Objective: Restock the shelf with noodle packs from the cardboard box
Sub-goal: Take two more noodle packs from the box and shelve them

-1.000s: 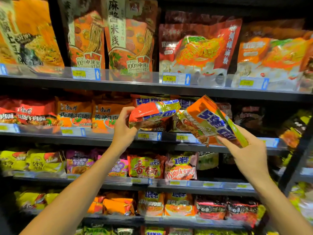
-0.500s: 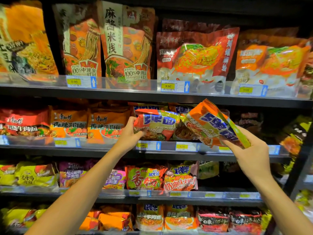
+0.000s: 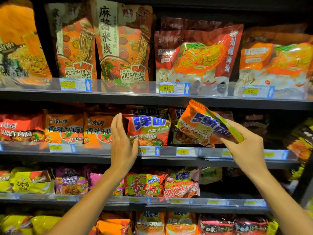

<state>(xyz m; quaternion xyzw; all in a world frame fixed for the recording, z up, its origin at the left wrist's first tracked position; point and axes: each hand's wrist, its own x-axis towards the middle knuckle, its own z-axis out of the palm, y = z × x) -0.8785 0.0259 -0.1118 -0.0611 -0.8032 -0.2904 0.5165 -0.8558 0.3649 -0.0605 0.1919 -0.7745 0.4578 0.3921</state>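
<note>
Pinched between thumb and fingers, an orange noodle pack [image 3: 205, 127] sits in the right hand [image 3: 243, 146], tilted with its top corner up toward the underside of the shelf above and its green edge nearest the palm. That pack hangs just in front of the middle shelf [image 3: 169, 161], over the slot to the right of a red pack [image 3: 149, 130] that stands upright behind the price rail. Beside that red pack the left hand [image 3: 122, 143] is spread with straight fingers, palm turned toward the pack's left edge and holding nothing; whether it touches the wrapper cannot be told. To the left stand 2 orange beef-noodle packs [image 3: 79, 128], and behind the held pack more of the same kind show dimly in the slot. The cardboard box is out of view. As a judgement, 1 pack looks already seated and the step in hand is placing the 2nd next to it. The next move calls for turning the held pack upright, label forward, sliding it behind the price rail [image 3: 188, 151] into the gap, and keeping the flat hand ready so the red pack does not tip. Soft wrappers may crumple or slump if pushed hard.
</note>
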